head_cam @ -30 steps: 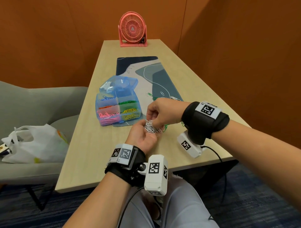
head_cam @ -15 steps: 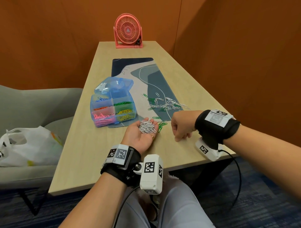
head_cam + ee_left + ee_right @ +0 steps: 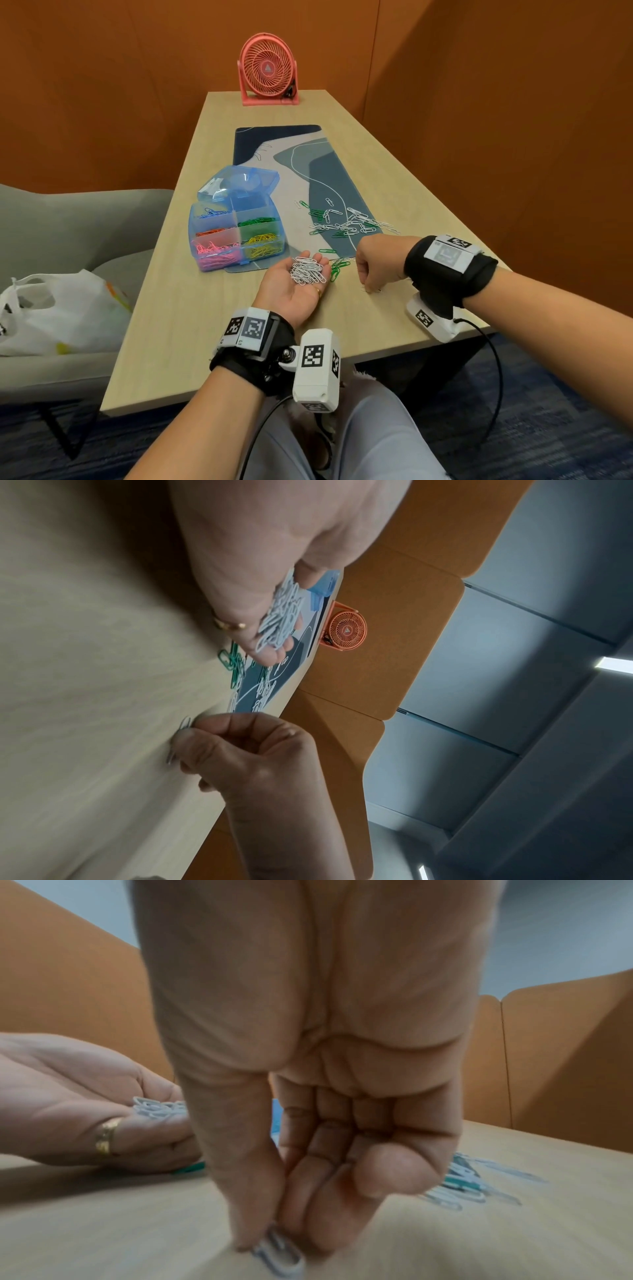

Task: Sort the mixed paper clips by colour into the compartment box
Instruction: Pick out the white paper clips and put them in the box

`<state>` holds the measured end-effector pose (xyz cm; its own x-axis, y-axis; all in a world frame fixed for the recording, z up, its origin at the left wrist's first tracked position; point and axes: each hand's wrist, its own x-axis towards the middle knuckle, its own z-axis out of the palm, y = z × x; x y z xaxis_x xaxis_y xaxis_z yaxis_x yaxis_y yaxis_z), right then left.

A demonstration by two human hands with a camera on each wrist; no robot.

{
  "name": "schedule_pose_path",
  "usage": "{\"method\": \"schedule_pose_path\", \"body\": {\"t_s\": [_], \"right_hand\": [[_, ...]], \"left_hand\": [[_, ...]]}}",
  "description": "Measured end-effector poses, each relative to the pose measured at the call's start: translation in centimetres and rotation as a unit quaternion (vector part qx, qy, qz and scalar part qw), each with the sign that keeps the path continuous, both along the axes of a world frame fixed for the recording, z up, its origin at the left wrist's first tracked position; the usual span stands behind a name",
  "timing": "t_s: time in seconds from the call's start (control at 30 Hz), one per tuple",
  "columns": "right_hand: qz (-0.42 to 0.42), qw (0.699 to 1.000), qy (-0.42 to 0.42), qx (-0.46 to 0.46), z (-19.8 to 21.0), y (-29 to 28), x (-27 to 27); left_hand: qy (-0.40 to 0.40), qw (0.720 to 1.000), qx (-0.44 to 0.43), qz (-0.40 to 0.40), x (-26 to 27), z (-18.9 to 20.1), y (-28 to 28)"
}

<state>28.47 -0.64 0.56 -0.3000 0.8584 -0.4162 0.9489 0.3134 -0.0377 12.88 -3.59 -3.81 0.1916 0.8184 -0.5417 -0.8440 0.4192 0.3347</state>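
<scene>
The right hand [image 3: 375,262] is reaching down to the table [image 3: 205,325], its fingers [image 3: 308,1215] curling together with the thumb onto a white paper clip [image 3: 279,1254] that is lying flat on the bare wood near the front edge. The clip is being pinched but is not yet lifting clear. The left hand [image 3: 294,284] is resting palm up just beside it, fingers relaxed and flat, carrying a heap of white clips [image 3: 308,270] without gripping them.

To complete this step well, the thumb should be sliding the clip onto the fingertip before lifting, since a flat wire clip offers little edge on a smooth surface. The left palm should be staying level so the heap is not spilling, and the new clip should be going into that heap. A few green clips [image 3: 337,267] are lying just beside the left fingertips; these should be kept out of the white handful.

The compartment box [image 3: 236,236] is standing open at the left of the desk mat [image 3: 298,161], with blue, green, orange, yellow and pink clips in separate compartments. A mixed scatter of white and green clips [image 3: 346,222] is lying on the mat. A pink fan [image 3: 268,72] is standing at the far end; orange panels are enclosing the table, and a grey chair [image 3: 68,222] is holding a white bag [image 3: 58,311].
</scene>
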Motion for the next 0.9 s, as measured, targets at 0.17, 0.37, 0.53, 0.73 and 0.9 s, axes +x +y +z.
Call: {"method": "schedule_pose_path", "body": {"t_s": [0.17, 0.37, 0.53, 0.73, 0.9], "right_hand": [[-0.005, 1.0, 0.008, -0.008, -0.3, -0.2, 0.1], [0.003, 0.996, 0.088, -0.007, 1.4, -0.3, -0.8], [0.027, 0.976, 0.218, 0.004, 4.0, 0.0, -2.9], [0.004, 0.989, 0.115, 0.088, 3.8, 2.1, -1.9], [-0.003, 0.997, 0.0, 0.077, 1.3, 3.3, -0.7]], "left_hand": [[-0.002, 1.0, -0.001, 0.0, 0.0, 0.0, -0.1], [0.011, 1.0, 0.007, -0.003, 0.2, 0.0, 0.0], [-0.019, 1.0, 0.015, -0.003, 0.6, 0.2, 0.0], [-0.01, 1.0, 0.0, -0.001, 0.6, 0.3, -0.1], [-0.001, 1.0, 0.001, -0.006, 0.4, 0.0, 0.1]]}}
